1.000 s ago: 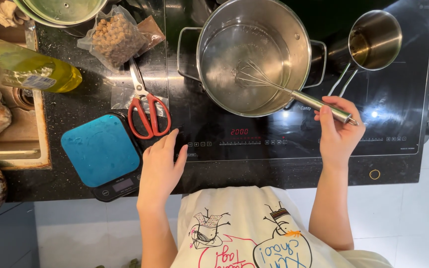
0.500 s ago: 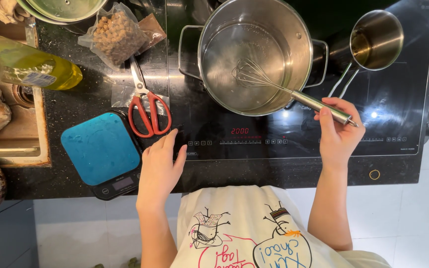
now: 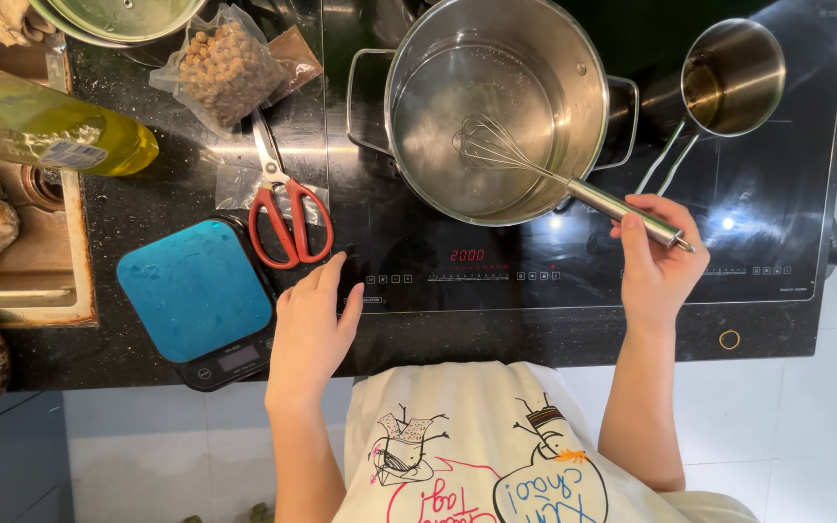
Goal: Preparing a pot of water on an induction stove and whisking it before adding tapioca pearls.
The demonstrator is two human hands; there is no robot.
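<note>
A large steel pot [image 3: 588, 87] with clear liquid stands on the black induction hob [image 3: 535, 271]. A metal whisk [image 3: 535, 169] leans in it, wire end in the liquid. My right hand [image 3: 659, 260] grips the whisk's handle at the pot's front right. Flat on the hob's front left edge rests my left hand [image 3: 310, 324], fingers apart, empty, just below the red-handled scissors [image 3: 283, 208] and beside the blue kitchen scale [image 3: 196, 291].
A small steel saucepan [image 3: 733, 73] sits at the hob's back right. On the dark counter lie a bag of brown pellets [image 3: 220, 63], a yellow oil bottle [image 3: 60, 136] and a lidded bowl [image 3: 113, 15]. A wooden tray [image 3: 21, 291] stands at the left.
The whisk head has shifted slightly within the pot. Both hands stay in nearly the same places.
</note>
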